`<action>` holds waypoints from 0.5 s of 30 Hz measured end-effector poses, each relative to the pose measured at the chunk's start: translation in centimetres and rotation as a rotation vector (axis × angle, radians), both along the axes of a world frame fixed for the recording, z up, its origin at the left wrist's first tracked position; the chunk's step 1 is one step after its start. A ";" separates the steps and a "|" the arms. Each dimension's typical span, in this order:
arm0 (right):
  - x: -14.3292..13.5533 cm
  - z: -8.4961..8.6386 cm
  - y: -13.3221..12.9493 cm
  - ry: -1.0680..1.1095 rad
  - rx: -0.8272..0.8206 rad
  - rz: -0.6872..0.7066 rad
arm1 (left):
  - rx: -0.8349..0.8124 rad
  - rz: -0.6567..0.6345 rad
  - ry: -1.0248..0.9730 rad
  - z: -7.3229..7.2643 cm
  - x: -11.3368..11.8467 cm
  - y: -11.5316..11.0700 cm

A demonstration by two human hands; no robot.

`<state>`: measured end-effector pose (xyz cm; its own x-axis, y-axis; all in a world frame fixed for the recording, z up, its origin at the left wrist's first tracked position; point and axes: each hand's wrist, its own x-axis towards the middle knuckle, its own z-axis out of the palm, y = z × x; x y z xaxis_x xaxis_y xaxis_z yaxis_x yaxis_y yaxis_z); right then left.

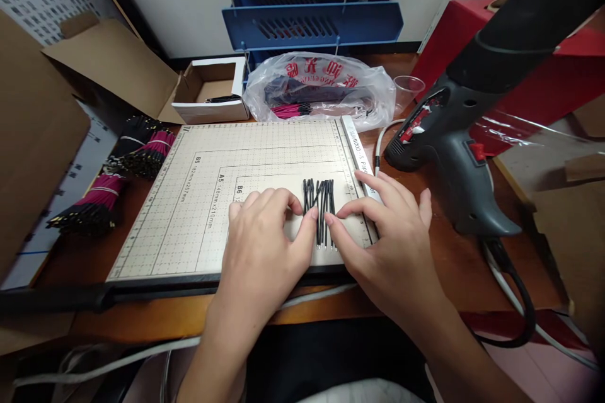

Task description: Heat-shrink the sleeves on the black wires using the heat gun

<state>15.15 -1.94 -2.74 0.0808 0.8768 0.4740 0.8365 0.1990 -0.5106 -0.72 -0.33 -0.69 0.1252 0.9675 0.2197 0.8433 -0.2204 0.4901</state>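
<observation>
A row of short black wires (323,201) with bare silvery lower ends lies side by side on a gridded paper cutter board (255,145). My left hand (265,239) has its thumb and index finger closed around the left part of the row, the thumb resting on top. On the right side, my right hand (387,227) pinches the edge wires between thumb and index finger, its other fingers spread over the board's ruler edge (359,157). A few wires in the row lean and cross.
A grey heat gun (454,138) stands at right. Bundles of magenta-and-black wires (94,201) lie left. Behind the board are a small white box (212,110) and a plastic bag (378,94) with wires. The cutter's black handle (61,298) runs along the front.
</observation>
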 end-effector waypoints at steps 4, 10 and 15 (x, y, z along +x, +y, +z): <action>0.0 0.0 0.0 0.007 -0.018 0.001 | 0.002 -0.008 0.024 0.1 0.0 0.0; 0.0 0.1 -0.1 0.008 -0.040 -0.006 | -0.018 -0.004 0.021 0.3 0.0 -0.1; -0.1 0.0 0.0 0.003 -0.044 -0.009 | -0.019 -0.005 0.040 0.2 0.0 0.0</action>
<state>15.05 -1.99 -2.70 0.0903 0.8962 0.4344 0.8366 0.1684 -0.5214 -0.73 -0.36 -0.52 0.1385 0.9709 0.1956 0.8614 -0.2155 0.4600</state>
